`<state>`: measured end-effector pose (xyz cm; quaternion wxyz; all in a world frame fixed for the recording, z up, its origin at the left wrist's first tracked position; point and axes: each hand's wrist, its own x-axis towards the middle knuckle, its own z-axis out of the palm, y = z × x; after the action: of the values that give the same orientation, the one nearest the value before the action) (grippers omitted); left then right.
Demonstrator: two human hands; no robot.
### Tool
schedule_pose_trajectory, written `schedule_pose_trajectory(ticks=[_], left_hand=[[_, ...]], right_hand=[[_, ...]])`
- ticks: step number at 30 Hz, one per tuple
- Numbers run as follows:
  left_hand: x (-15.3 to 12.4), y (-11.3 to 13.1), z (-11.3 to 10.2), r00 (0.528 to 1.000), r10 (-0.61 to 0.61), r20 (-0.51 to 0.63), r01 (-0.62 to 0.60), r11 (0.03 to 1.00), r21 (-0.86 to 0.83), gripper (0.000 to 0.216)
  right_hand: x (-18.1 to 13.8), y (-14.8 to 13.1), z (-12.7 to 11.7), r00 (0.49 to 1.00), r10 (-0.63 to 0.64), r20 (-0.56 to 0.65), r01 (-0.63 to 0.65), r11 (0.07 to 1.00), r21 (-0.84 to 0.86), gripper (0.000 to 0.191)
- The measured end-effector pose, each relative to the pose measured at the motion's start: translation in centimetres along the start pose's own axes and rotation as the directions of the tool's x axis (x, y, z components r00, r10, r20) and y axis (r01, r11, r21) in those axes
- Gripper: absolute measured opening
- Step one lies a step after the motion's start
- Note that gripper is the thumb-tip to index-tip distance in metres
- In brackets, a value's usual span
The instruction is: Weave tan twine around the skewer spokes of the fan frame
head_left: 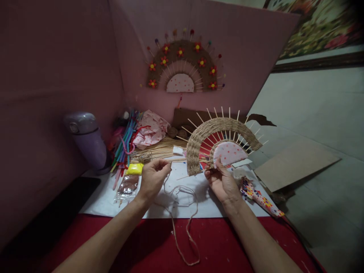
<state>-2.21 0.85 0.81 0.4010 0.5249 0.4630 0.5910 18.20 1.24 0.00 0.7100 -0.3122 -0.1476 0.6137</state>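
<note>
My right hand (223,182) grips a half-round woven fan (218,127) by its lower edge, thumb on the pink dotted half-circle (229,152) at its centre. Thin sticks radiate from that centre through a band of woven brown twine and poke out past its rim. To the left, my left hand (155,178) is closed, thumb and forefinger pinching the end of a jute twine (189,227). The twine drops from those fingers and lies in loose loops over the white sheet and the red cloth. Between my two hands there is a gap.
A finished-looking fan with red flowers (180,52) hangs on the pink backboard. At left stand a purple bottle (89,142), pipe cleaners (127,134) and a yellow packet (134,169). Thin sticks (162,148) lie behind. A flower-patterned glue gun-like object (261,199) and cardboard (295,163) are right.
</note>
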Motion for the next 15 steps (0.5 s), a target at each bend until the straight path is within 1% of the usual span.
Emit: schedule_pose_trajectory(ticks=[3,10,15], left_hand=[[0.11,0.07,0.01,0.997,-0.069,0.026,0.071,0.995,-0.073,0.016],[0.29,0.29,0.15,0.988,-0.146,0.047,0.153,0.963,-0.22,0.018],[0.17,0.72,0.18,0.983,-0.175,0.054,0.183,0.947,-0.264,0.016]], right_hand=[[-0.15,0.05,0.05,1.0,0.013,0.009,-0.013,1.0,-0.007,0.023],[-0.22,0.07,-0.02,0.999,0.015,0.032,-0.015,1.0,0.007,0.026],[-0.46,0.1,0.19,1.0,0.012,0.013,-0.012,1.0,-0.005,0.027]])
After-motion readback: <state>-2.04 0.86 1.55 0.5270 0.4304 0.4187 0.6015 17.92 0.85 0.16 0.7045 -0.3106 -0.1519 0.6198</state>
